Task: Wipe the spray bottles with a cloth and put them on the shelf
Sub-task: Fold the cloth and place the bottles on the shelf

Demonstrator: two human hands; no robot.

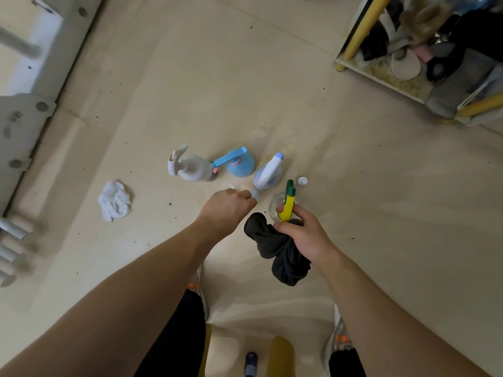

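Observation:
Three spray bottles stand in a row on the floor: a white one (190, 167), a blue one (239, 164) with a light-blue trigger, and a pale blue one (268, 172) with a white head. My right hand (302, 229) holds a black cloth (277, 251) together with the yellow and green trigger head (288, 202) of a clear bottle (275, 206). My left hand (226, 209) has its fingers curled round a small pale cap-like thing (254, 193), mostly hidden, just in front of the pale blue bottle.
A crumpled white cloth (114, 201) lies on the floor to the left. A small white cap (302, 181) sits right of the bottles. A low shelf with yellow posts (362, 34) holds shoes at the top right. White furniture (24, 118) lines the left edge.

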